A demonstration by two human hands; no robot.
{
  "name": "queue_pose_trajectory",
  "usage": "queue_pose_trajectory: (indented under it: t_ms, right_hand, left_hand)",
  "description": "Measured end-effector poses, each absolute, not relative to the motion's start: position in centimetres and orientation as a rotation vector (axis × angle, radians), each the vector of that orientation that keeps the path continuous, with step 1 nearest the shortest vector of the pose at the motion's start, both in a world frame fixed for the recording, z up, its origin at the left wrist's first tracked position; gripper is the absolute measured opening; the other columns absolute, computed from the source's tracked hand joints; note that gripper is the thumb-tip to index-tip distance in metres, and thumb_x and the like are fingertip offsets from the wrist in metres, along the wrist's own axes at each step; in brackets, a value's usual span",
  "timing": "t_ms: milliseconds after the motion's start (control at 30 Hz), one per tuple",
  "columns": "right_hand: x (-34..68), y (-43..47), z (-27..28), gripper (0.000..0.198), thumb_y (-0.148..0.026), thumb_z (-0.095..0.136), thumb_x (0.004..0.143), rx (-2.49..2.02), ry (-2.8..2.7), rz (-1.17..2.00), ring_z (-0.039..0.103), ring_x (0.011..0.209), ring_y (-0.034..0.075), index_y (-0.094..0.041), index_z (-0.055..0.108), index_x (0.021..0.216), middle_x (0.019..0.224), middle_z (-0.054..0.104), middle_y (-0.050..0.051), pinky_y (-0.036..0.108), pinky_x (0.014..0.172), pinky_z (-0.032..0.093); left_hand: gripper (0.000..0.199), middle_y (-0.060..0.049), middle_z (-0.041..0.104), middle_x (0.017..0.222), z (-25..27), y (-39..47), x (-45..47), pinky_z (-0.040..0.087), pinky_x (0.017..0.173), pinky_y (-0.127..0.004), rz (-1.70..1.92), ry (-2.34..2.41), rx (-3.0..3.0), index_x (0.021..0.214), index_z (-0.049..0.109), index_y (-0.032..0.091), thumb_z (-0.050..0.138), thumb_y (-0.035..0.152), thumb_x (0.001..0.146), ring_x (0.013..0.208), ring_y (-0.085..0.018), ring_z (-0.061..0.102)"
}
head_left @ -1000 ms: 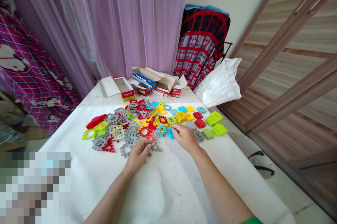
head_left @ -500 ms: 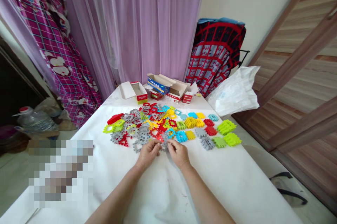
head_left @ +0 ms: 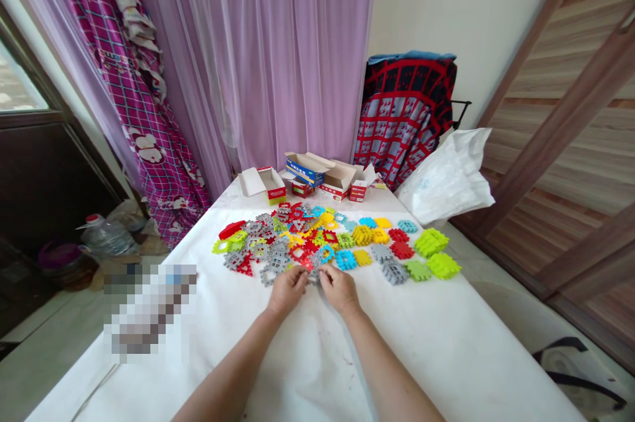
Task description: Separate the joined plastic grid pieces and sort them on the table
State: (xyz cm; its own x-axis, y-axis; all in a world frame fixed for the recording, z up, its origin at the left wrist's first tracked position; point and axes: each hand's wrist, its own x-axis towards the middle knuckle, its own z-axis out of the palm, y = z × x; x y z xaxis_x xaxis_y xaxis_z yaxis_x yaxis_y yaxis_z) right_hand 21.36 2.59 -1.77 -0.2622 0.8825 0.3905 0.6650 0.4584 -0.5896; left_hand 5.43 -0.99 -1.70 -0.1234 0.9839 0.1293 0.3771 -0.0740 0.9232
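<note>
Both hands meet at the near edge of a mixed pile of notched plastic building tiles (head_left: 282, 247). My left hand (head_left: 288, 290) is closed, thumb and fingers pinching one side of a grey building tile (head_left: 313, 274). On the opposite side, my right hand (head_left: 340, 288) pinches the same tile, which is partly covered by the fingers. Just beyond the hands lie red, grey and blue tiles. Sorted stacks stand to the right, among them grey tiles (head_left: 394, 270), green tiles (head_left: 417, 270), lime tiles (head_left: 443, 264) and red tiles (head_left: 401, 250).
Open cardboard boxes stand at the table's far end, including a blue box (head_left: 303, 172) and a red-and-yellow box (head_left: 276, 194). A white plastic bag (head_left: 446, 177) is at the far right edge. A blurred-out object (head_left: 151, 309) lies on the left of the white tablecloth (head_left: 407, 336).
The camera view has shifted slightly, so the scene sits a little farther right and lower. Both hands stay pinched at the grey tile, with little other movement.
</note>
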Motion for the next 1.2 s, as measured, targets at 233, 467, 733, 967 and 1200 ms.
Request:
queue_pose_trajectory:
  t_ms: [233, 467, 733, 967, 1200]
  right_hand:
    - [21.2, 3.3, -2.3, 0.027, -0.029, 0.046, 0.086, -1.293, -1.953, 0.427, 0.071, 0.077, 0.018, -0.028, 0.073, 0.091, 0.085, 0.076, 0.002, 0.023, 0.066, 0.05]
    - [21.3, 3.4, -2.7, 0.031, -0.033, 0.044, 0.086, -1.253, -1.921, 0.473, 0.071, 0.074, 0.019, -0.025, 0.073, 0.093, 0.083, 0.076, 0.004, 0.025, 0.067, 0.051]
    - [21.5, 3.0, -2.4, 0.031, -0.034, 0.043, 0.085, -1.229, -1.864, 0.564, 0.07, 0.072, 0.019, -0.025, 0.073, 0.09, 0.083, 0.076, 0.003, 0.026, 0.067, 0.051]
    - [21.4, 3.0, -2.0, 0.029, -0.032, 0.045, 0.085, -1.254, -1.857, 0.573, 0.069, 0.072, 0.018, -0.026, 0.073, 0.09, 0.082, 0.076, 0.002, 0.024, 0.068, 0.051]
    - [21.4, 2.9, -1.8, 0.028, -0.03, 0.046, 0.087, -1.27, -1.89, 0.596, 0.07, 0.078, 0.017, -0.025, 0.072, 0.094, 0.088, 0.076, 0.003, 0.023, 0.072, 0.05]
  left_hand:
    - [0.03, 0.003, 0.06, 0.06, -1.8, -0.9, 5.6, 0.04, 0.051, -0.023, 1.194, 1.586, 1.537, 0.073, 0.059, 0.021, 0.048, 0.046, 0.085, 0.049, -0.011, 0.054]
    - [0.021, 0.002, 0.062, 0.063, -1.7, -1.2, 5.5, 0.044, 0.055, -0.024, 1.187, 1.591, 1.541, 0.084, 0.063, 0.02, 0.05, 0.036, 0.082, 0.053, -0.012, 0.056]
    - [0.027, -0.001, 0.068, 0.078, -1.0, -2.0, 5.4, 0.045, 0.052, -0.023, 1.135, 1.588, 1.499, 0.099, 0.063, 0.021, 0.042, 0.028, 0.082, 0.059, -0.013, 0.061]
    - [0.019, -0.001, 0.065, 0.076, -1.0, -1.8, 5.5, 0.041, 0.045, -0.02, 1.156, 1.549, 1.412, 0.087, 0.058, 0.021, 0.049, 0.037, 0.081, 0.06, -0.013, 0.06]
    - [0.029, -0.001, 0.062, 0.075, -0.2, -1.8, 5.2, 0.044, 0.046, -0.019, 1.273, 1.413, 1.22, 0.079, 0.054, 0.02, 0.053, 0.048, 0.081, 0.062, -0.012, 0.058]
